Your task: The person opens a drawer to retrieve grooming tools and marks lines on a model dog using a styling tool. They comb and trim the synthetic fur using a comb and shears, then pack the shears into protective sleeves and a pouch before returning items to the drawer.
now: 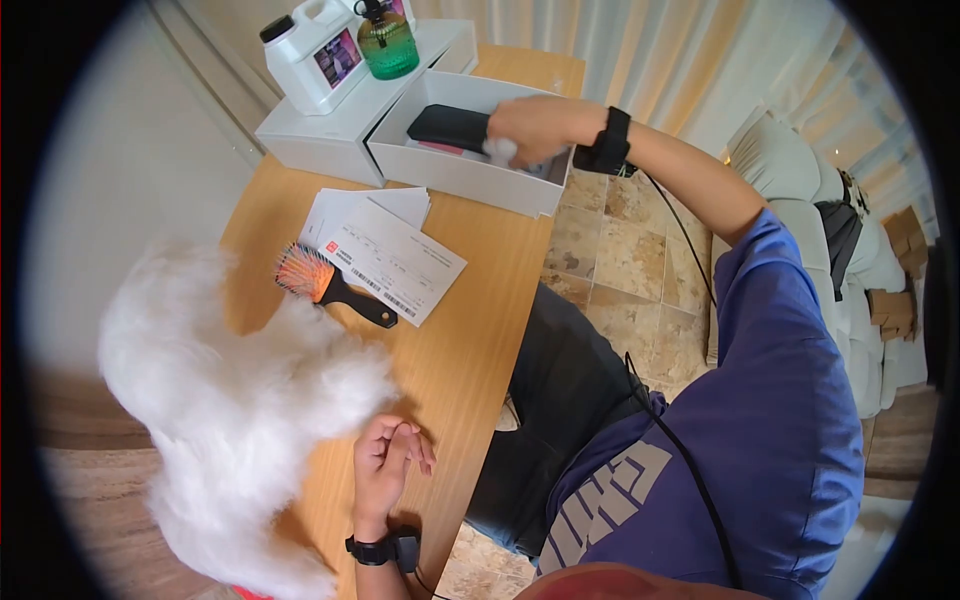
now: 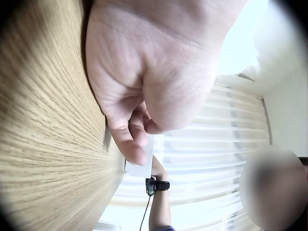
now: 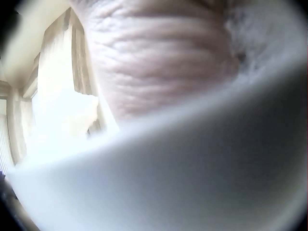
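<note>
My right hand (image 1: 540,130) reaches down into an open white drawer (image 1: 460,180), with a small white fluffy tuft (image 1: 499,151) at its curled fingers. Beside those fingers lies a black case (image 1: 448,128) inside the drawer. In the right wrist view, the drawer's pale wall (image 3: 183,163) hides most of the hand, and fuzzy white material shows at upper right. My left hand (image 1: 384,462) rests on the wooden table, its fingers loosely bent and holding nothing. A large heap of white fluff (image 1: 230,380) lies just beyond it.
A paddle brush (image 1: 335,285) with a black handle lies against printed paper sheets (image 1: 395,260). On the white drawer unit (image 1: 330,150) stand a white jug (image 1: 312,60) and a green bottle (image 1: 388,45). Cables run from both wrist straps. A light sofa (image 1: 800,220) stands behind.
</note>
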The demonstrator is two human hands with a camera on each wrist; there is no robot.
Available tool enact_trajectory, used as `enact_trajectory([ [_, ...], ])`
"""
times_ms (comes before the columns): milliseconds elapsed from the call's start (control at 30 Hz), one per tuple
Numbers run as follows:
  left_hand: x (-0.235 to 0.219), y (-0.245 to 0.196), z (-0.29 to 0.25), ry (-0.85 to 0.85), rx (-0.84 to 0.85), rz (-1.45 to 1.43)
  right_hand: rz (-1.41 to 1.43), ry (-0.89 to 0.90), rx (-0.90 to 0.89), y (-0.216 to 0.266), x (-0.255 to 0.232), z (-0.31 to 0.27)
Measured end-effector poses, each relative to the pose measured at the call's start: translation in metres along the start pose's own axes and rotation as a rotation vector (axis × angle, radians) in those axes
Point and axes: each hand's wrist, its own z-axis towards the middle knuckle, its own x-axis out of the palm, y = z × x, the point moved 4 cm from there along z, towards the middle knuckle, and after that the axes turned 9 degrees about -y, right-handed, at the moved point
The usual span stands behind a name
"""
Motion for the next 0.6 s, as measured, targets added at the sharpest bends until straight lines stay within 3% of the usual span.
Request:
enact_trajectory([
  [67, 0.001, 0.0, -0.001, -0.009, -0.012, -0.002, 0.022, -0.268, 0.021, -0.002, -0.023, -0.004],
  [100, 0.002, 0.0, -0.001, -0.02, 0.004, 0.02, 0.023, -0.264, 0.024, -0.004, -0.028, -0.003],
  [167, 0.004, -0.001, 0.0, -0.022, 0.015, 0.038, 0.295, -0.393, 0.067, -0.012, -0.042, -0.004],
  [200, 0.004, -0.002, -0.001, -0.024, 0.015, 0.036, 0.161, -0.52, -0.049, -0.008, -0.053, -0.007],
  [333, 0.004, -0.002, 0.001, -0.039, 0.004, 0.035, 0.151, -0.565, -0.076, -0.019, -0.057, -0.009],
  [400, 0.001, -0.001, -0.001, -0.022, -0.005, 0.02, 0.327, -0.643, 0.097, -0.015, -0.067, -0.016],
  [500, 0.001, -0.001, -0.001, -0.014, -0.017, -0.007, 0.481, -0.686, 0.204, -0.062, -0.061, -0.014],
  [533, 0.001, -0.001, -0.001, -0.018, -0.018, -0.007, 0.482, -0.683, 0.203, -0.056, -0.066, -0.016],
  [600, 0.001, -0.002, -0.001, -0.015, -0.014, -0.006, 0.551, -1.01, 0.444, -0.052, -0.091, -0.035],
])
